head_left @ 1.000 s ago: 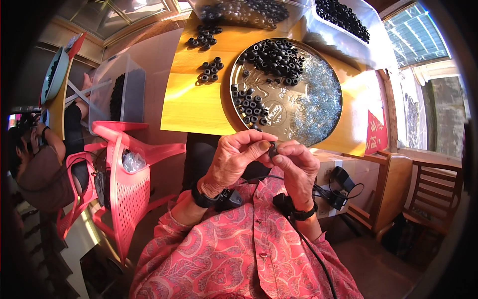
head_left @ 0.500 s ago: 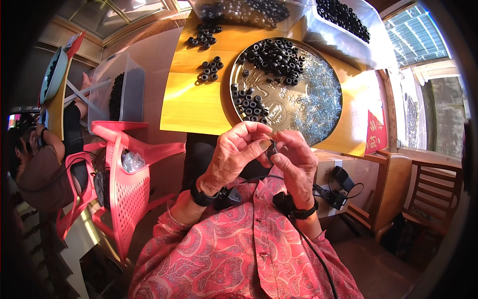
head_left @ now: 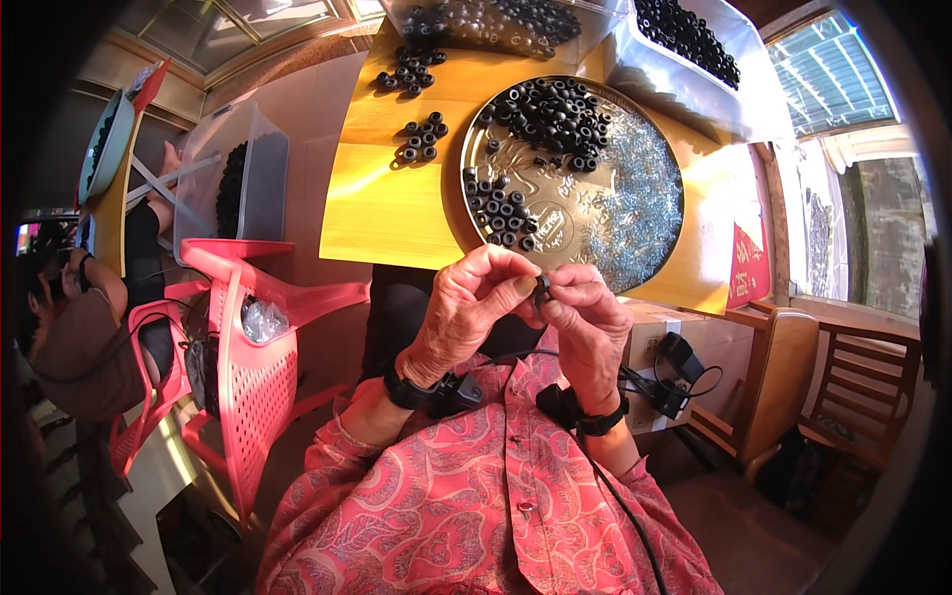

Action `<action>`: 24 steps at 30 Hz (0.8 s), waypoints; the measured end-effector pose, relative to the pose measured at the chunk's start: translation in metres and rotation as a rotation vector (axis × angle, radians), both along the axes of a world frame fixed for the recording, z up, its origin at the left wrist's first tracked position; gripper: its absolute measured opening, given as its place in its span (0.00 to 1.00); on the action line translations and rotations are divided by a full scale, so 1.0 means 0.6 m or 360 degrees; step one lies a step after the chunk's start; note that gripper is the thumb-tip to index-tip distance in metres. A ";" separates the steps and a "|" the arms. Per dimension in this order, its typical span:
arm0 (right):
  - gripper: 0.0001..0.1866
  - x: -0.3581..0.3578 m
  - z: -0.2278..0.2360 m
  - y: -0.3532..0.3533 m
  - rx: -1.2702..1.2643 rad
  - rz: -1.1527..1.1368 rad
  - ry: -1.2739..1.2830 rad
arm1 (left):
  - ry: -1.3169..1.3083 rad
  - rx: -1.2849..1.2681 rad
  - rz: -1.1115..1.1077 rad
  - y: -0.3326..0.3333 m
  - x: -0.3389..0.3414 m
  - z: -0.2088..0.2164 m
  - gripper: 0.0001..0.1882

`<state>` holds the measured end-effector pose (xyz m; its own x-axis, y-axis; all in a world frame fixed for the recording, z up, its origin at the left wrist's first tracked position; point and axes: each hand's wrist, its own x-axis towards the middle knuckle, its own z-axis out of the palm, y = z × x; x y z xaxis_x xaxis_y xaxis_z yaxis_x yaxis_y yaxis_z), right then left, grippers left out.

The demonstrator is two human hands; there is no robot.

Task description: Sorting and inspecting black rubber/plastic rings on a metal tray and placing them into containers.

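Observation:
My left hand (head_left: 470,305) and my right hand (head_left: 589,322) meet just in front of the table edge. Between their fingertips is a small black ring-shaped part (head_left: 541,291), pinched from both sides; its finer details are hidden by the fingers. Beyond them lies a round metal tray (head_left: 555,203). A large heap of black ring parts (head_left: 555,117) fills its far side, and a smaller group of black rings (head_left: 500,211) sits at its near left. Many tiny bluish-silver pieces (head_left: 635,203) are spread over the tray's right side, too small to make out.
Black rings (head_left: 421,139) stand in small clusters on the yellow table (head_left: 372,218), left of the tray. Clear plastic bins (head_left: 684,84) of black parts line the far edge. A pink chair (head_left: 260,397) stands at left, with another person (head_left: 84,337) beyond.
My right fingertips have shifted slightly and now pinch closer around the black ring. The left hand has barely moved, and the tray's contents look the same.

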<state>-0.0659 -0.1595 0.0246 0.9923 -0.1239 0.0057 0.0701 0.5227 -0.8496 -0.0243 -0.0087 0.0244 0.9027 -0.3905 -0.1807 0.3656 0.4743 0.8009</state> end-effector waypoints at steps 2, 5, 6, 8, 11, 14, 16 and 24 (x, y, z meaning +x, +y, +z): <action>0.07 0.001 -0.003 0.001 0.0036 0.0025 0.0038 | -0.0027 0.0009 0.0010 0.000 0.000 -0.001 0.07; 0.08 0.001 -0.009 0.001 0.0042 0.0052 0.0027 | -0.0067 0.0022 0.0008 0.003 0.001 -0.006 0.06; 0.08 0.002 -0.007 0.002 0.0042 0.0055 0.0027 | -0.0080 0.0025 -0.0005 0.005 0.002 -0.007 0.06; 0.14 0.008 0.001 0.003 0.0083 0.0105 0.0081 | -0.0086 0.0013 -0.0021 0.007 0.004 -0.007 0.06; 0.19 0.011 0.014 0.001 -0.0006 0.0180 0.0146 | -0.0072 -0.0004 -0.0049 0.008 0.006 -0.004 0.06; 0.20 0.016 0.010 -0.007 -0.0236 0.0329 0.0083 | -0.0016 -0.0035 -0.0046 0.010 0.008 -0.012 0.07; 0.20 0.019 0.019 -0.005 -0.0296 0.0334 0.0056 | 0.0018 -0.0060 -0.0031 0.011 0.008 -0.014 0.07; 0.17 0.011 0.014 -0.004 -0.0550 0.0278 0.0008 | 0.0069 0.0012 -0.0020 0.011 0.004 -0.005 0.09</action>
<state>-0.0590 -0.1620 0.0331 0.9984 0.0557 0.0128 0.0008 0.2095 -0.9778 -0.0220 -0.0020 0.0214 0.8890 -0.4001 -0.2227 0.4059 0.4634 0.7877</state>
